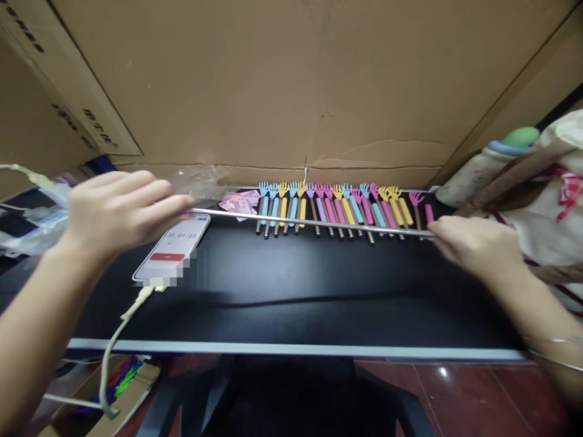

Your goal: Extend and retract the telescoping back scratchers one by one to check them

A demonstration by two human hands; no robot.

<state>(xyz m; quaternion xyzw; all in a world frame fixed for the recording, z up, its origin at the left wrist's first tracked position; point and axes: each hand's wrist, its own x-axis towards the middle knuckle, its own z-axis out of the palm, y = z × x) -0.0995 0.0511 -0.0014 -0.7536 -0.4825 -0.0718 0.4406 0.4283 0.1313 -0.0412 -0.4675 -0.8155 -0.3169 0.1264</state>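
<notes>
A long thin telescopic metal rod (310,223) stretches across the black table (291,291) between my two hands. My left hand (122,209) pinches its left end, fingers closed, just above a phone (175,246) showing a timer. My right hand (473,243) grips the rod's right end, where a pink handle (429,213) shows. Behind the rod lies a row of several small back scratchers (337,206) with blue, yellow, pink and purple handles and hand-shaped heads.
Large cardboard sheets (291,85) stand behind the table. A white cable (118,331) runs from the phone over the front edge. Clear plastic bags (200,182) and pink packets (239,200) lie at the back left. A cloth bag (546,206) sits at the right.
</notes>
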